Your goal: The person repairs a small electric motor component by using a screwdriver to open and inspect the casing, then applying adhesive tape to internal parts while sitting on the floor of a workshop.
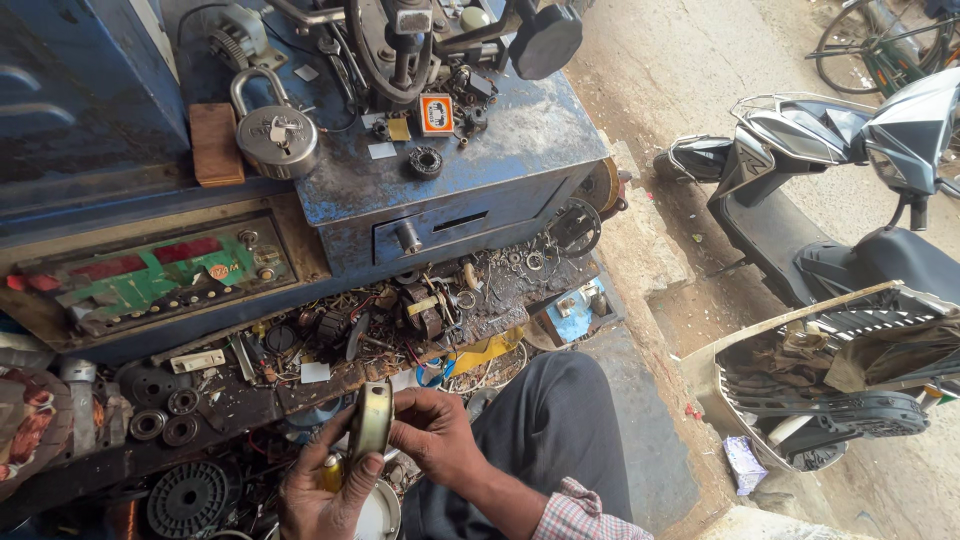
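Observation:
A round metal ring-shaped part (371, 420), dull brass-grey, stands on edge between both my hands at the bottom centre. My left hand (318, 488) grips its lower left side with the thumb laid along the rim. My right hand (432, 430) pinches its right edge with curled fingers. Below the hands lies a white round cover (380, 510). A small yellow piece (331, 473) shows under my left fingers. My dark trouser leg (545, 425) and checked sleeve (585, 512) are to the right.
A blue metal cabinet (450, 180) with a drawer stands ahead, carrying a big padlock (276, 135), a bearing (426, 161) and tools. A cluttered shelf (300, 345) holds motor parts, bearings (165, 415) and wire. A parked scooter (850, 190) and a broken plastic fan body (830, 380) are at right.

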